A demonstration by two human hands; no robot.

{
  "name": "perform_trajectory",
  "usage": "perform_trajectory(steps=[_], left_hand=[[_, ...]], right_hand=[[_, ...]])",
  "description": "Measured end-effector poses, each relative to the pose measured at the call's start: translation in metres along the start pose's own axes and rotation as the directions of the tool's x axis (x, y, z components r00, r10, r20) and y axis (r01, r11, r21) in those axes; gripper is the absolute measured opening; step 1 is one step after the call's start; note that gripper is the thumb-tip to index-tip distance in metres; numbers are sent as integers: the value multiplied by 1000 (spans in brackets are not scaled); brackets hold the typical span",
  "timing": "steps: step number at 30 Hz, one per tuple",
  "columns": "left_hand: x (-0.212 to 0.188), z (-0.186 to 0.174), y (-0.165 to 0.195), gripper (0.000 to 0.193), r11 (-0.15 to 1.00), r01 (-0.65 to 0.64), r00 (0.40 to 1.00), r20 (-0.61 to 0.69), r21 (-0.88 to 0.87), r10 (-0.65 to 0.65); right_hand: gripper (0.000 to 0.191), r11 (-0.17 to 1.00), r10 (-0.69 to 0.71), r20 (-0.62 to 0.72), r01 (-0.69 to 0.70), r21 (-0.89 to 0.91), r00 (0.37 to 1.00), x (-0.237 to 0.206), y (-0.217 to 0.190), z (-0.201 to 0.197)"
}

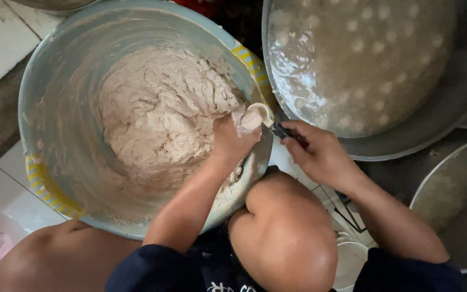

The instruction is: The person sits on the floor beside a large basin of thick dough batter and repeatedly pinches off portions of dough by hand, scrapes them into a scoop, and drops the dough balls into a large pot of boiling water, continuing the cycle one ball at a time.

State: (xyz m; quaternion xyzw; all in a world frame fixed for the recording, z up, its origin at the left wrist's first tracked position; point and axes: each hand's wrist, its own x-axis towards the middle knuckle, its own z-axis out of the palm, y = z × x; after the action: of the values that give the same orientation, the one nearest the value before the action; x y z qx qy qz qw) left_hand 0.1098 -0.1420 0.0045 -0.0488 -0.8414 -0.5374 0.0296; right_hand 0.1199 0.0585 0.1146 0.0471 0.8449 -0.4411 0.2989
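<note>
The left hand (233,141) is closed around a lump of pale dough at the near rim of the large blue basin (44,113), which holds a mound of dough (158,113). The right hand (320,154) grips a spoon (263,116) by its dark handle, its bowl touching the lump, beside a wide metal pan (449,103) of floating balls.
</note>
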Motion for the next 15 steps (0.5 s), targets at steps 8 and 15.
perform_trajectory(steps=[8, 15], left_hand=[[11, 7, -8, 20, 939, 79, 997, -6, 333, -82], [5, 5, -12, 19, 976, 48, 994, -109, 214, -25]], right_hand=[[33, 951, 59, 96, -85, 298, 994, 19, 11, -20], [34, 968, -233, -259, 196, -160, 938, 62, 33, -54]])
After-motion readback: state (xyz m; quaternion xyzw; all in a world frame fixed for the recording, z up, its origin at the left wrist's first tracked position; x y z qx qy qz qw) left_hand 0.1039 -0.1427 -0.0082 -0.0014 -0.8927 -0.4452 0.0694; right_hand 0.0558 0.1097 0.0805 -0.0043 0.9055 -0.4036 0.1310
